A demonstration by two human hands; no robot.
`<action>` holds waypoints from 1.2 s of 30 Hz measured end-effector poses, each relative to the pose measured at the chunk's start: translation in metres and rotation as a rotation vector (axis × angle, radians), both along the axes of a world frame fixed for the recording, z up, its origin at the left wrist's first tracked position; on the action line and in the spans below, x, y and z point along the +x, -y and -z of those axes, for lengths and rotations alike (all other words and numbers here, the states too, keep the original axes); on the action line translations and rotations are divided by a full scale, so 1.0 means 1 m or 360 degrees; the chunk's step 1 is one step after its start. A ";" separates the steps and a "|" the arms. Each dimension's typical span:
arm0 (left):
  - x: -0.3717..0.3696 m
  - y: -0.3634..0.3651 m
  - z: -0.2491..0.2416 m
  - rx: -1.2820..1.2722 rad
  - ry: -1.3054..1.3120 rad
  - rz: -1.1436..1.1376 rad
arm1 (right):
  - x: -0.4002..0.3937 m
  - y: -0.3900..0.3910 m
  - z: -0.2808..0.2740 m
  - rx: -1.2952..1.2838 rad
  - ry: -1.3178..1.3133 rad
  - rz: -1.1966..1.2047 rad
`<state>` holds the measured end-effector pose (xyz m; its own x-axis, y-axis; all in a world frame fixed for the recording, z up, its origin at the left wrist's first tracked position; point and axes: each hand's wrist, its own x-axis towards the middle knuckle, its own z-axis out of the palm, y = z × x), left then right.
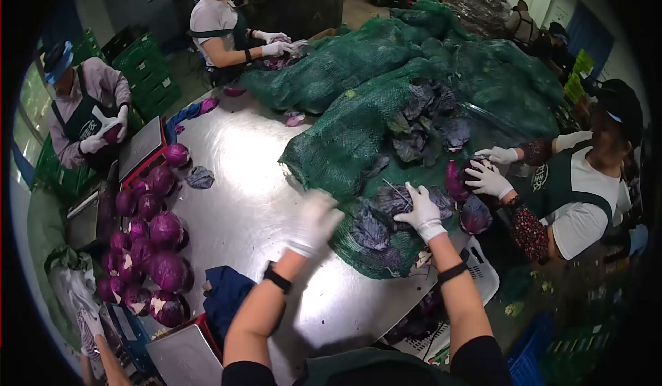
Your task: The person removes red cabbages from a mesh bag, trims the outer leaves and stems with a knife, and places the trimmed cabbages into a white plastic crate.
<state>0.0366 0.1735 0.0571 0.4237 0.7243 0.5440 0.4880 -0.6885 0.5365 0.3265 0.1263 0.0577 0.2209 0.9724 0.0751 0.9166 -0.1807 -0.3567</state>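
Observation:
My left hand, in a white glove, is smeared by motion above the metal table, just left of the green net sack. Its fingers cannot be made out. My right hand, also gloved in white, rests with spread fingers on a dark purple cabbage lying on the netting. Against that cabbage lies a thin light-coloured stick-like thing near my fingers. A loose-leaved cabbage sits between my two hands. Further right are a cabbage and a bright purple one.
Several trimmed cabbages line the table's left side, near scales. A co-worker's gloved hands hold a cabbage at the right. Other people work at the left and far side. A white basket stands below the right edge.

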 end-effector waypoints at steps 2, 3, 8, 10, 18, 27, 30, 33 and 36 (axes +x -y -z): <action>0.055 0.020 0.042 -0.0383 0.0017 0.0241 | 0.019 -0.019 0.026 0.0215 -0.0055 0.0125; 0.077 0.025 0.062 -0.0684 0.0182 0.0272 | 0.033 -0.026 0.040 0.0269 -0.0178 0.0292; 0.133 0.003 0.110 -0.1691 0.0939 0.0144 | 0.041 0.004 0.046 -0.0039 -0.1416 0.0649; 0.139 0.007 0.091 -0.2246 0.1187 0.0149 | 0.037 0.017 0.055 -0.0089 -0.1743 0.0552; 0.035 0.114 -0.022 -0.0536 0.0103 0.0567 | 0.009 0.123 0.012 -0.0444 -0.2548 0.0027; -0.015 0.247 0.031 -0.0581 -0.0189 0.0182 | -0.074 0.196 0.096 -0.0728 -0.1956 -0.0075; 0.007 0.250 0.021 0.0045 -0.0374 0.0142 | -0.077 0.210 0.058 -0.0714 -0.1963 0.0131; 0.032 0.231 0.032 -0.0135 -0.0179 0.0176 | -0.084 0.222 0.042 0.0256 -0.1107 -0.0428; 0.042 0.222 0.024 -0.0098 -0.0431 0.0275 | -0.090 0.228 0.027 0.0057 -0.0785 -0.0114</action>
